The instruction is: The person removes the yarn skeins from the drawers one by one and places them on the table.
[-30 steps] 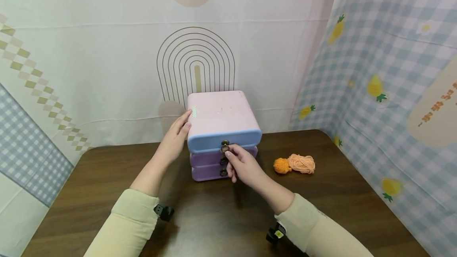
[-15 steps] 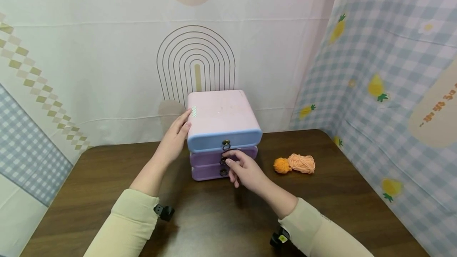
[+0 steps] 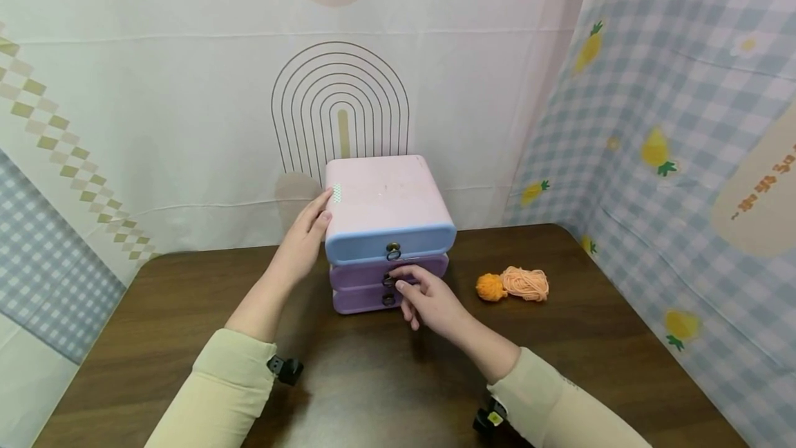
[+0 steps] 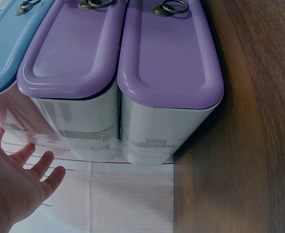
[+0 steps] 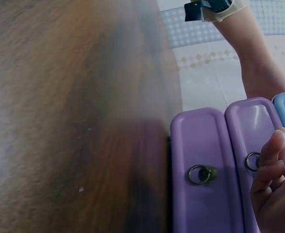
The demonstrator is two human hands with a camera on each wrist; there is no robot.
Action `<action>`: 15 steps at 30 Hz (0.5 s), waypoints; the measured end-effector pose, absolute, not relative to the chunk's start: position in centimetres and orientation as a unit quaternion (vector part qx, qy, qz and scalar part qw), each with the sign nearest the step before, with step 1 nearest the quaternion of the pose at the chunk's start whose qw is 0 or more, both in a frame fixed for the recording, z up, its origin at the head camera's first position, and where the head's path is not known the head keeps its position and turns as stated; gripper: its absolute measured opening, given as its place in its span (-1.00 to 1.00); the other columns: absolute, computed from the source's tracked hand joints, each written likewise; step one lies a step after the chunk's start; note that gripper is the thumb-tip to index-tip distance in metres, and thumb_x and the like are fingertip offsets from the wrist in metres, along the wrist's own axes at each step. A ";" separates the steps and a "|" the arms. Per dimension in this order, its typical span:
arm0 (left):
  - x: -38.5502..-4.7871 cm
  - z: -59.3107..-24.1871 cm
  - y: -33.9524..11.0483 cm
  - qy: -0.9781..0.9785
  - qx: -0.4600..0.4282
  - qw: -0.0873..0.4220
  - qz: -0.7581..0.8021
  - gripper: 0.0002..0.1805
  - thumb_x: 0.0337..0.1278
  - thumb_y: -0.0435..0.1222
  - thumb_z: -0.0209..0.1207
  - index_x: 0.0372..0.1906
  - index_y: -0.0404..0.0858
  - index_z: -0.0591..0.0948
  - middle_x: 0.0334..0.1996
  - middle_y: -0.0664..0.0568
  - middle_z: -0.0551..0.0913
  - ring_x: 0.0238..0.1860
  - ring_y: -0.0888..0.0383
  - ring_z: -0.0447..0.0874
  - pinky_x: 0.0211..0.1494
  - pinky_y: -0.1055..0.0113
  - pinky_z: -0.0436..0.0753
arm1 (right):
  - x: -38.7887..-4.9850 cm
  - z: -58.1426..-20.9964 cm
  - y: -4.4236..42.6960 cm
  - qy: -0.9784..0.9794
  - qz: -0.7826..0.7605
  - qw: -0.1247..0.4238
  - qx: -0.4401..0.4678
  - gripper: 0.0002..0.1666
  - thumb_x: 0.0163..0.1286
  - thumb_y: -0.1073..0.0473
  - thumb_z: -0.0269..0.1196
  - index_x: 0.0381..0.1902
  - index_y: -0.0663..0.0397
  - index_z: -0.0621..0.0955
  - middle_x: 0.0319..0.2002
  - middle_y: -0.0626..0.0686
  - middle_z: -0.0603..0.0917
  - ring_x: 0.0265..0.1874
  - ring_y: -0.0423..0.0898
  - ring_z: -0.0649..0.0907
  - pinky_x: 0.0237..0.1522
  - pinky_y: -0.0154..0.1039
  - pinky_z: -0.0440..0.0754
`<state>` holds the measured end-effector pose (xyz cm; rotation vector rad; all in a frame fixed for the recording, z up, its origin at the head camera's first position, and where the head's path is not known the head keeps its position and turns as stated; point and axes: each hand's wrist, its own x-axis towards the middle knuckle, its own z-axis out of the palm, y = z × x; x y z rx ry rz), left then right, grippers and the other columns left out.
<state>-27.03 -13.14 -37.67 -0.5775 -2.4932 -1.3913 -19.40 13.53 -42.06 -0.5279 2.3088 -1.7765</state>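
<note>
A stack of drawers stands on the table, with a pink top (image 3: 385,192), a blue top drawer (image 3: 361,247) and two purple drawers below; all fronts look closed. My left hand (image 3: 300,244) rests its fingertips on the upper left side of the stack, fingers fairly straight. In front of the middle purple drawer (image 3: 354,276) is my right hand (image 3: 432,303). Its index fingertip is at that drawer's ring pull (image 5: 252,161), thumb apart and other fingers loosely bent. The right wrist view shows the ring beside the fingers, with no clear grip. The blue drawer's ring pull (image 3: 393,252) hangs free.
An orange ball with a bundle of peach yarn (image 3: 525,284) lies right of the drawers on the brown wooden table (image 3: 348,393). The bottom drawer's ring pull (image 5: 199,174) hangs at its front. Patterned cloth (image 3: 186,123) stands behind and at both sides.
My right hand has let go of the blue drawer's ring pull and moved slightly down to the middle purple drawer's ring. The left hand stays on the side of the stack.
</note>
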 end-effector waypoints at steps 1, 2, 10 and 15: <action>-27.0 -37.7 -13.1 -0.851 -0.196 0.114 -0.474 -0.42 0.56 0.05 -0.22 0.56 0.04 0.18 0.54 0.02 0.13 0.53 -0.04 0.00 0.51 -0.11 0.05 | -19.4 -42.2 13.6 0.777 -0.598 0.091 -0.177 -0.66 0.60 0.12 0.02 0.23 0.09 0.49 -0.67 0.03 0.52 -0.79 -0.09 0.50 -0.62 -0.09 0.61; -27.0 -37.6 -13.1 -0.851 -0.195 0.114 -0.474 -0.42 0.56 0.05 -0.22 0.56 0.05 0.18 0.54 0.02 0.13 0.53 -0.04 0.00 0.51 -0.11 0.05 | -19.4 -42.4 13.7 0.777 -0.597 0.091 -0.178 -0.65 0.60 0.13 0.02 0.23 0.10 0.49 -0.67 0.03 0.52 -0.80 -0.09 0.50 -0.63 -0.12 0.60; -27.0 -37.7 -13.2 -0.852 -0.192 0.112 -0.473 -0.42 0.56 0.05 -0.22 0.56 0.07 0.18 0.54 0.01 0.12 0.53 -0.04 -0.01 0.51 -0.12 0.04 | -19.3 -43.1 14.2 0.779 -0.593 0.095 -0.181 -0.61 0.59 0.12 0.04 0.25 0.18 0.47 -0.67 0.02 0.52 -0.79 -0.07 0.50 -0.62 -0.13 0.60; -27.1 -37.7 -13.2 -0.851 -0.193 0.112 -0.476 -0.42 0.56 0.05 -0.21 0.56 0.07 0.18 0.54 0.01 0.12 0.53 -0.04 0.00 0.50 -0.12 0.05 | -19.4 -43.6 14.5 0.789 -0.585 0.094 -0.164 -0.62 0.58 0.13 0.06 0.25 0.13 0.48 -0.67 0.02 0.54 -0.78 0.00 0.52 -0.60 -0.14 0.61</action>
